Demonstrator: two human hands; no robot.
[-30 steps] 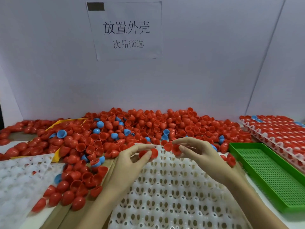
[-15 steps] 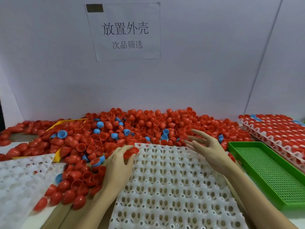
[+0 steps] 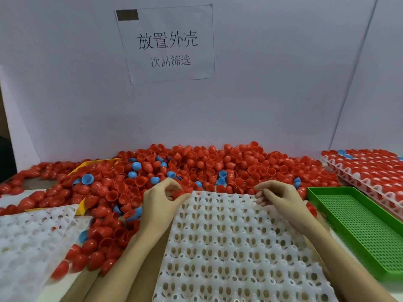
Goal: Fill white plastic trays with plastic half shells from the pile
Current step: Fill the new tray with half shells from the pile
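We pinch a red plastic half shell [image 3: 179,193] in our left hand [image 3: 160,200] at the empty white plastic tray's [image 3: 239,247] far edge, beside the pile [image 3: 196,168], ready to seat it; right hand [image 3: 281,198] curls loosely, holding nothing visible.

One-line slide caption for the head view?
Both hands, left hand and right hand, at empty white tray's far edge beside red shell pile.

left hand [image 3: 160,198] pinching red shell [image 3: 179,193], white tray [image 3: 239,247]
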